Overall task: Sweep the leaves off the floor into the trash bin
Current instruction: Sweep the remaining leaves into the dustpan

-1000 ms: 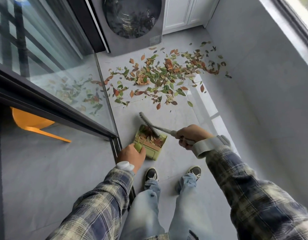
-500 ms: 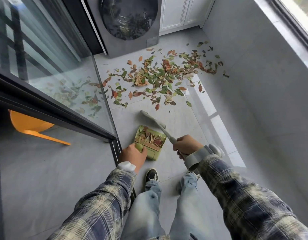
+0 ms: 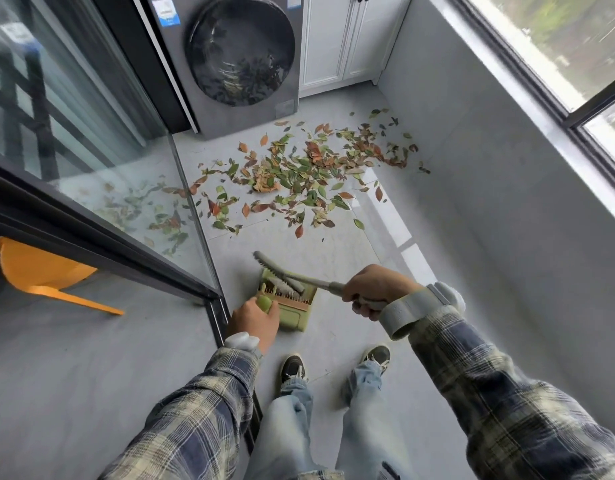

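Grey balcony floor (image 3: pixel 337 261) strewn with leaves (image 3: pixel 299 174)

Grey tiles ran from a front-loading washing machine (image 3: pixel 236 53) and a white cabinet (image 3: pixel 337 39) at the far end back to the person's dark shoes (image 3: pixel 294 368). A glass sliding door (image 3: pixel 108 150) closed off the left side, with an orange chair (image 3: pixel 39 268) behind it, and a grey wall (image 3: pixel 489 202) under a window (image 3: pixel 558 46) closed off the right. The leaves, green, orange and brown, lay in a loose spread across the floor just in front of the washing machine, thickest at the middle and thinning toward the wall. They were well apart from the hands.

Nearer the feet, a green dustpan (image 3: pixel 295 317) sat low over the tiles beside the door's bottom track. The left hand (image 3: pixel 254 322) had its fingers curled round the pan's rounded green handle. The right hand (image 3: pixel 375 289) was wrapped tight round the grey handle of a small brush (image 3: pixel 281 275). The brush's head lay slantwise across the pan's open mouth, bristles turned down into it. Both wrists wore pale bands above plaid sleeves
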Available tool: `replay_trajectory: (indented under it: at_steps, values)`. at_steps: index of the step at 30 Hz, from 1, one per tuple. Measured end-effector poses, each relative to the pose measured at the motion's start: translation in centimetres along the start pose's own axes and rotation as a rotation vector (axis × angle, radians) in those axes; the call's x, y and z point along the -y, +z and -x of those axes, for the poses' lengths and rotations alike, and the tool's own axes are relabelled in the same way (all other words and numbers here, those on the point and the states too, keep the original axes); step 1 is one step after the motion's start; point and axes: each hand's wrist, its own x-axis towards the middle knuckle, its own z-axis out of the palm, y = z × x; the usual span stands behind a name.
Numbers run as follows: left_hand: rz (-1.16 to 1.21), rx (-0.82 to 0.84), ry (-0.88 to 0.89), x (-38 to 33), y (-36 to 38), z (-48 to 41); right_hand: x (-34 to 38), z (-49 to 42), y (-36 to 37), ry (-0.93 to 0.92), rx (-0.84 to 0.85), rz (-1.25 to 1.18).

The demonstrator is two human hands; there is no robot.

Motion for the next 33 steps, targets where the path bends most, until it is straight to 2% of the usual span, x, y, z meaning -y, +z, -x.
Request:
replay_trajectory:
  at_steps: [6, 12, 22, 28, 33]
  values:
    - [0.113, -0.034, -0.028, -1.4, -2.9, -1.4, 4.1, 3.5, -2.2, -0.042, -0.067, 0.007]
    - [0.106, -0.064, 0.0, -2.9, -5.8, -3.5, 6.2, 3.4, -2.0, -0.14, -0.125, -0.033]
    - [0.1, -0.125, -0.051, -4.2, -8.4, -9.5, 12.4, -3.5, -2.8, -0.204, -0.081, -0.044]
    - [0.09, -0.118, -0.155, -5.2, -9.2, -15.5, 19.1, -9.2, -4.7, -0.181, -0.003, -0.008]
    - [0.106, -0.186, -0.273, -6.6, -9.4, -19.6, 24.4, -13.1, -6.2, -0.171, 0.05, 0.078]
